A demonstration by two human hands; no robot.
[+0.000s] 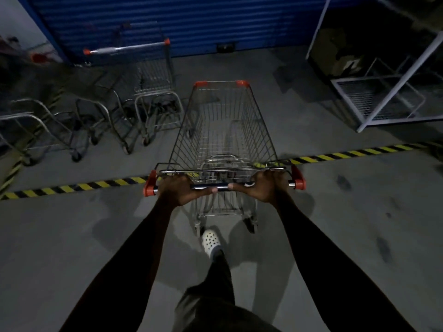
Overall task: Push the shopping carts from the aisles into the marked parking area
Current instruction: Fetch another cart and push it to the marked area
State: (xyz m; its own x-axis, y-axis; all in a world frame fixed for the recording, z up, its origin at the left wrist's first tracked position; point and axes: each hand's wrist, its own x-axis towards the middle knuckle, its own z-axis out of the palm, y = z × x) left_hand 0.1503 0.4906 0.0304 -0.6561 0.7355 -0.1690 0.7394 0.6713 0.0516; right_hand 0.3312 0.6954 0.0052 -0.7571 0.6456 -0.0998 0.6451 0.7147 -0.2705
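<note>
Shoe: I saw a white clog (210, 240) on the gray floor, just behind the cart's rear wheels.
Left hand (179, 190): it gripped the handle bar (208, 187) near the bar's left end.
Right hand (261, 188): it clasped the same bar toward the right end.
Cart (223, 130): its wire basket reached past the striped tape (72, 188), with the rear wheels on my side.
Parked carts (143, 92): they stood beyond the tape at left, blurred.
Shutter (191, 25): blue, it stood behind them.
Rack (383, 97): a white frame stood far right.
</note>
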